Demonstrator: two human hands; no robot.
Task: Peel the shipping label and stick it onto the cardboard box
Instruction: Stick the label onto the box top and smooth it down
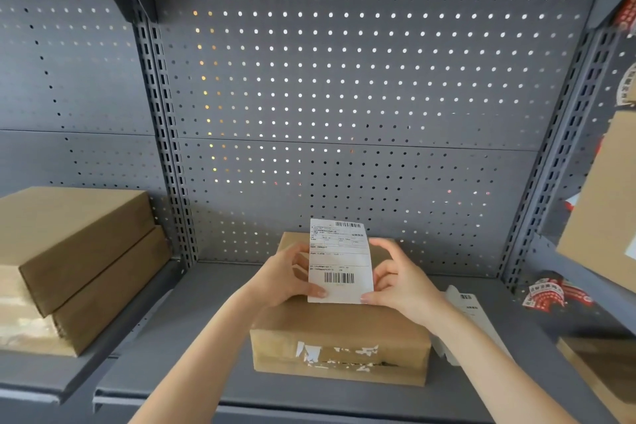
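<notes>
- Left hand (285, 274) and right hand (401, 280) pinched the label (339, 260) by its lower corners, upright above the box (339, 330).
- Peeling step, probably; backing unclear.
- Next: separate a corner, then press flat on top.

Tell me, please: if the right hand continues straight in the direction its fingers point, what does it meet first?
The right hand points left, so probably the shipping label it already pinches, then the left hand.

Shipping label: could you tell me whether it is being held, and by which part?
Yes: both hands hold the shipping label by its lower side edges, left hand and right hand.
</notes>
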